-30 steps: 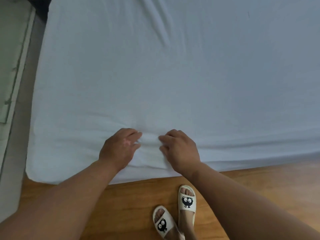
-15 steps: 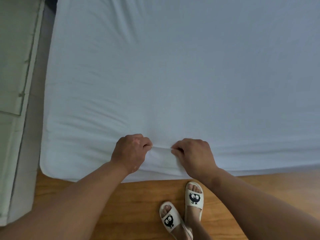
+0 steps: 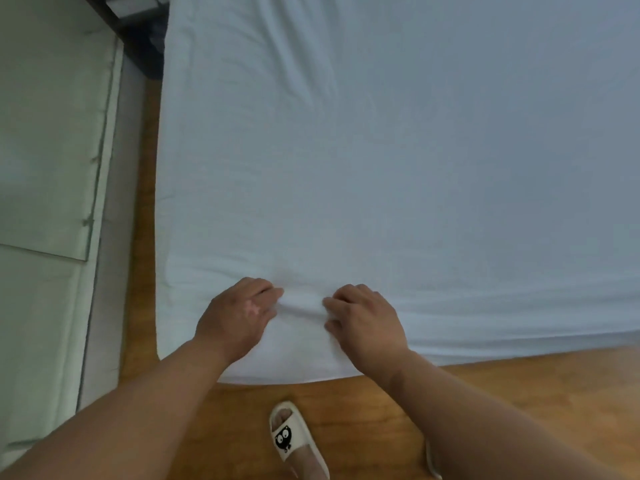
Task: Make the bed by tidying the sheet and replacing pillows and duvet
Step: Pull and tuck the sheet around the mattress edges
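A white sheet covers the mattress and fills most of the view, with soft creases toward its far left part. Both my hands are at the near edge of the bed, close together. My left hand and my right hand face each other with bent fingers. Each pinches one end of a small raised fold of sheet bunched between them. No pillows or duvet are in view.
The wooden floor runs along the near side and up the left side of the bed. A pale green padded panel stands at the left. My foot in a white slipper is just below the bed edge.
My fists have loosened from a tight pinch to bent fingers on the fold. The view has shifted, so the bed's left corner and more floor show on the left.
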A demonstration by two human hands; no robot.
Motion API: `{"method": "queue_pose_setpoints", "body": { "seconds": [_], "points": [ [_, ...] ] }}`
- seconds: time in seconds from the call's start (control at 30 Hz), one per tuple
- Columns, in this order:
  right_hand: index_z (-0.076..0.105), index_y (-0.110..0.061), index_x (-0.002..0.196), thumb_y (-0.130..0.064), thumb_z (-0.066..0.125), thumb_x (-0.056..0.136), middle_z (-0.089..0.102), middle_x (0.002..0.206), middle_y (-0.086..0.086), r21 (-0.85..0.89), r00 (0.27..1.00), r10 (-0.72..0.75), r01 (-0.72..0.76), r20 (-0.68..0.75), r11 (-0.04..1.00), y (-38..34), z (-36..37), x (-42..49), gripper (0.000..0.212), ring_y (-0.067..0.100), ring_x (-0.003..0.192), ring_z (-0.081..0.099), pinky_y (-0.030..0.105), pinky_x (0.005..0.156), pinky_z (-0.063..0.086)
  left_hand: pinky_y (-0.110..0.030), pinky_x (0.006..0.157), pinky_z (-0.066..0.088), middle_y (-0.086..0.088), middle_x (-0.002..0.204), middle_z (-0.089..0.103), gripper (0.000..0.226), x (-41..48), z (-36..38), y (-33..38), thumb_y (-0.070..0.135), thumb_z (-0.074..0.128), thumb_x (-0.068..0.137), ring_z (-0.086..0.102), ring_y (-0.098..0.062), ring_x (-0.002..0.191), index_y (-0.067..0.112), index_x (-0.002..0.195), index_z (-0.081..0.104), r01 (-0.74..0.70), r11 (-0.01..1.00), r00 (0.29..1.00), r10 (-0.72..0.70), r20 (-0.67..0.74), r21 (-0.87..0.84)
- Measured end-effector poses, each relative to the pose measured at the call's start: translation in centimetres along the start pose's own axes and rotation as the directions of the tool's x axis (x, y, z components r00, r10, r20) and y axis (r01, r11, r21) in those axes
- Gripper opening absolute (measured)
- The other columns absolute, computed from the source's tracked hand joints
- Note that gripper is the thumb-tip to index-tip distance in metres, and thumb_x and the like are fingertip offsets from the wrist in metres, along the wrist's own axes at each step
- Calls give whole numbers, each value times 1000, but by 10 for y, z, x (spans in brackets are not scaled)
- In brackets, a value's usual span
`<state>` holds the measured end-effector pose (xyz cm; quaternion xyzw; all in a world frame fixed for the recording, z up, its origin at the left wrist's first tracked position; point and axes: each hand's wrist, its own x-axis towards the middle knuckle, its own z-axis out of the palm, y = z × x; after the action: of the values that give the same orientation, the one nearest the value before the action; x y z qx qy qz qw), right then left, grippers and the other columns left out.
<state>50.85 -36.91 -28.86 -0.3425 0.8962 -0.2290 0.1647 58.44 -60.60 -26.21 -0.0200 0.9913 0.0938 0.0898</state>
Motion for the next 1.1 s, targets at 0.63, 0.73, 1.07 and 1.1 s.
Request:
{"method": "queue_pose_setpoints", "body": {
  "seconds": [0.63, 0.73, 1.07, 1.1],
  "points": [
    [74, -34, 95, -36, 65, 92, 71, 91, -15, 35, 926, 375, -373, -37, 927, -38, 10, -11, 10, 8, 86, 64, 27, 71, 47, -36, 93, 50, 1, 118, 68, 23, 14, -17, -15, 30, 50, 104, 61, -23, 104, 23, 117, 68, -58, 993, 912, 93, 400, -100],
    [72, -33, 100, -30, 63, 90, 67, 93, -16, 59, 904, 427, -426, -18, 903, -46, 14, -16, 14, 7, 89, 59, 24, 71, 41, -34, 96, 49, 5, 121, 63, 23, 14, -24, -24, 25, 51, 103, 59, -19, 107, 24, 121, 65, -57, 986, 870, 127, 477, -160],
    [57, -32, 134, -43, 53, 89, 52, 132, -15, 333, 945, 321, -325, 67, 885, -132, 32, 44, 46, 12, 122, 48, 26, 103, 40, -25, 122, 16, 12, 165, 12, 63, 75, -91, -110, 17, 47, 102, 10, -12, 152, 34, 158, 25, -337, 937, 804, 234, 547, 94],
    [56, -31, 135, -43, 52, 90, 52, 133, -13, 345, 946, 318, -319, 60, 883, -145, 38, 58, 46, 14, 122, 48, 28, 103, 41, -27, 123, 12, 11, 167, 8, 66, 88, -96, -121, 17, 48, 102, 7, -14, 153, 35, 159, 19, -351, 924, 806, 214, 552, 153]
  ]
}}
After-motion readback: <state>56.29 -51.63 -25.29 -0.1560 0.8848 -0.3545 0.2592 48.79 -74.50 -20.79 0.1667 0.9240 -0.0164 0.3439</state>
